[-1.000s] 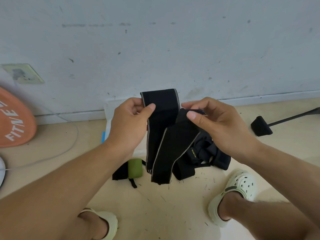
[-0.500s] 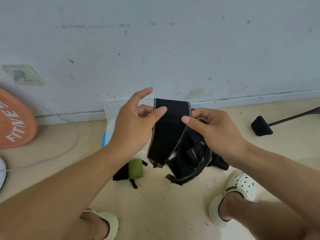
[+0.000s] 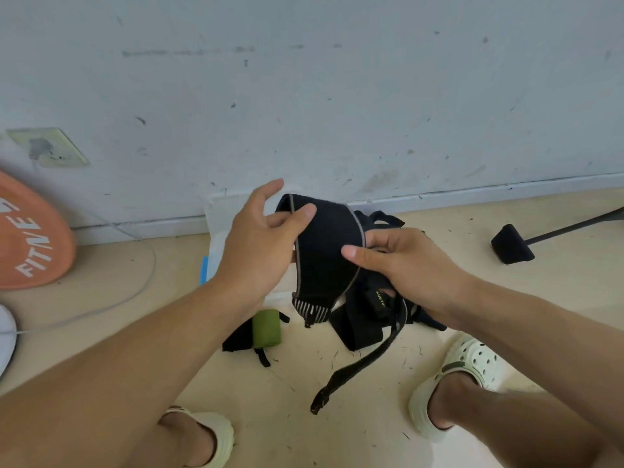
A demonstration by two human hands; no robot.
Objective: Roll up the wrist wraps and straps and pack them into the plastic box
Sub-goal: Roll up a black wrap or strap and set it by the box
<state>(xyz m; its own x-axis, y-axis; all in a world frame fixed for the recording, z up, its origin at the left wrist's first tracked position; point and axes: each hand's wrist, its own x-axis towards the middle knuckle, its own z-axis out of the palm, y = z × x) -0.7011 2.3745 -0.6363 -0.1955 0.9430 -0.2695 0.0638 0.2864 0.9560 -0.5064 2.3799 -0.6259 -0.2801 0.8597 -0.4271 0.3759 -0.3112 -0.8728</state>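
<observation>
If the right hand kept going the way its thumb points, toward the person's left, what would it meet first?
The black wrist wrap it already pinches, then probably the left hand gripping the wrap's other edge. The right hand seems level with it, though one view leaves depth uncertain.

Only one view is given, taken from a camera worn on the person's head. It is aimed forward and down, so the floor (image 3: 337, 417) fills the near half and a pale wall (image 3: 337, 96) closes the far half. The left hand (image 3: 260, 244) and right hand (image 3: 405, 265) are seen close, at centre frame. Straight lines are bent by the wide lens toward the edges.
</observation>
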